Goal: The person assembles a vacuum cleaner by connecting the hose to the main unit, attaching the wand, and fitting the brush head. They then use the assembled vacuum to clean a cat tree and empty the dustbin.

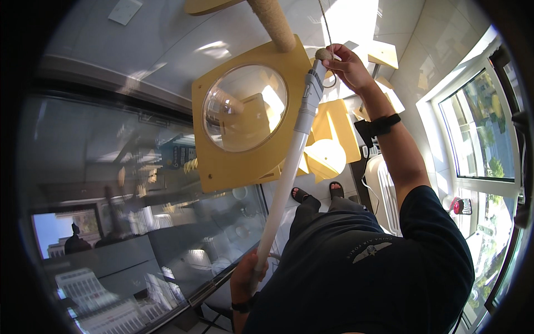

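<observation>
A long white vacuum cleaner tube (pixel 283 186) with a grey nozzle end (pixel 309 103) slants up from the lower middle. My left hand (pixel 243 278) is wrapped round its lower end, beside my body. Up at the far end, my right hand (pixel 349 68) pinches a small brown ball (pixel 322 54) that hangs on a thin cord (pixel 325 22). The nozzle's tip is right against or just under the ball; whether they touch I cannot tell. A thin loop of cord curves below my right fingers. On my right wrist is a black band (pixel 384 125).
Left of the tube stands a yellow cat tree board (pixel 222 170) with a clear dome (pixel 245 108) and a rope-wrapped post (pixel 272 25). More yellow platforms (pixel 339 131) lie beyond. A dark glass panel (pixel 139 195) runs along the left; windows (pixel 478 111) are at the right. A white radiator (pixel 382 192) stands beside me.
</observation>
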